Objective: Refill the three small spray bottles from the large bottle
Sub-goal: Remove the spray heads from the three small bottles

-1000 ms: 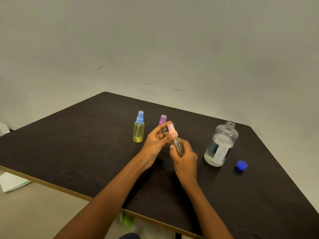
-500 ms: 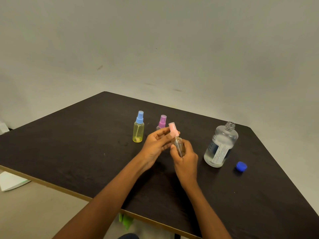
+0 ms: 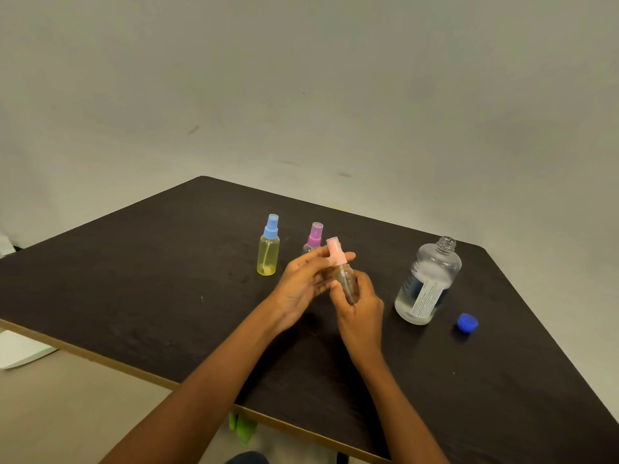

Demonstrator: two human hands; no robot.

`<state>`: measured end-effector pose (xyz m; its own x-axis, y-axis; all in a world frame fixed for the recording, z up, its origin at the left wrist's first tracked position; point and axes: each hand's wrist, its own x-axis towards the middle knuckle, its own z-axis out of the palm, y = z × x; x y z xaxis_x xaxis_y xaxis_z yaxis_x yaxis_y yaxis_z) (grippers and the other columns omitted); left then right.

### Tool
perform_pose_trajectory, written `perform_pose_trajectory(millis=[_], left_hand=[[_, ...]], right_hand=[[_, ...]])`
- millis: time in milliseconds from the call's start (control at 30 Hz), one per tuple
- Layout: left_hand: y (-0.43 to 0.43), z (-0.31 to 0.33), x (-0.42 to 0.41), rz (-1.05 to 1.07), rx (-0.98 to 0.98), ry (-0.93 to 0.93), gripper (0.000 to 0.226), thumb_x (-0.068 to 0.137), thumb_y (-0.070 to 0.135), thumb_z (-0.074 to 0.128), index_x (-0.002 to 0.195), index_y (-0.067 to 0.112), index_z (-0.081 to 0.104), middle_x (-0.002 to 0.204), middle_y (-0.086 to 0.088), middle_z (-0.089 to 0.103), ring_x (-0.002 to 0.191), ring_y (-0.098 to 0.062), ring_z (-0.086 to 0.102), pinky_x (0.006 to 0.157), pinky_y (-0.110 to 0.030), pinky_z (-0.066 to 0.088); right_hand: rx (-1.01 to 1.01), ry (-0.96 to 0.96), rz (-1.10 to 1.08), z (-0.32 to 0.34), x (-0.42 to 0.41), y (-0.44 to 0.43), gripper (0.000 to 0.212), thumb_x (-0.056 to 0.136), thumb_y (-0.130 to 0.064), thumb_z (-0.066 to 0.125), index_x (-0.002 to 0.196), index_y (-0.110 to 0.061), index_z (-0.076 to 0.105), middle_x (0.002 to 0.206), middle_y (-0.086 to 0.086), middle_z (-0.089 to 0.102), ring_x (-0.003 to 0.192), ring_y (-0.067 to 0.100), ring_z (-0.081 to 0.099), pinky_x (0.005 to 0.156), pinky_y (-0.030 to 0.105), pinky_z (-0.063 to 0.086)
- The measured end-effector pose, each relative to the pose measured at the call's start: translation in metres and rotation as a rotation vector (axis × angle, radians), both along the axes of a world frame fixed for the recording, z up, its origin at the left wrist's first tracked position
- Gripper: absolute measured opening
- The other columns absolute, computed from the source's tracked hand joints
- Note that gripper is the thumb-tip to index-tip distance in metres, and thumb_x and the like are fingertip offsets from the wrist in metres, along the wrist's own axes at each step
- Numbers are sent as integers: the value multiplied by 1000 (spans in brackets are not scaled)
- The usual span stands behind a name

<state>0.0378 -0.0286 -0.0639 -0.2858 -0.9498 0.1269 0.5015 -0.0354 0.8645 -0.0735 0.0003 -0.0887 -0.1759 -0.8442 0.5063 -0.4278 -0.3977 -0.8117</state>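
Left hand (image 3: 301,283) fingers have slid from the top of the pink spray head (image 3: 336,252) down round its sides since a second ago; bottle position barely changed. Left hand now pinches that spray head between thumb and fingertips. Right hand (image 3: 361,313) is curled round the body of the pink-topped bottle (image 3: 346,283), holding it upright just above the counter (image 3: 134,296), near its middle. Contents of this bottle: cannot tell.

Yellow bottle with blue sprayer (image 3: 268,254) stands to the left, capped. Purple-topped bottle (image 3: 315,236) stands just behind the left hand, its lower part hidden. Large bottle (image 3: 427,283) stands to the right, open-necked, clear liquid in it. Blue cap (image 3: 467,322) lies on the counter just right of the large bottle, apart from it.
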Motion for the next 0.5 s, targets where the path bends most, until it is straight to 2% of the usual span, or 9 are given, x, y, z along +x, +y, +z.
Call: perform_pose_trajectory(millis=[133, 233, 367, 433, 500], left_hand=[[1, 0, -1, 76, 15, -40, 33, 85, 11, 63, 116, 19, 61, 105, -1, 71, 93, -9, 68, 77, -23, 55], [1, 1, -2, 112, 26, -98, 35, 82, 15, 67, 115, 22, 62, 107, 1, 66, 94, -10, 64, 84, -29, 54], [4, 3, -3, 26, 34, -64, 33, 89, 28, 55, 121, 22, 58, 117, -3, 66, 107, -15, 61, 98, -36, 45], [4, 5, -2, -45, 49, 1, 37, 92, 31, 46, 126, 19, 54, 119, -5, 67, 112, -18, 60, 100, -36, 43], [3, 4, 0, -70, 39, 38, 33, 93, 24, 45, 124, 19, 54, 118, -6, 67, 112, -19, 61, 98, -35, 44]], right_hand=[[-12, 20, 20, 0, 0, 1, 17, 85, -19, 61, 93, -30, 51, 73, -9, 58, 64, 2, 54, 55, 10, 40], [-2, 74, 38, -2, 2, 2, 17, 85, -20, 61, 95, -30, 51, 73, -9, 58, 65, 3, 55, 55, 11, 40], [-5, 45, -1, -1, 0, 0, 15, 85, -20, 61, 95, -27, 53, 72, -10, 57, 63, 4, 54, 55, 11, 40], [-5, 16, -24, -1, -1, -1, 13, 86, -19, 61, 94, -26, 53, 71, -8, 56, 61, 7, 52, 54, 13, 39], [-12, 13, -36, -2, -1, -2, 12, 86, -19, 61, 93, -25, 53, 69, -7, 56, 60, 8, 50, 53, 14, 38]])
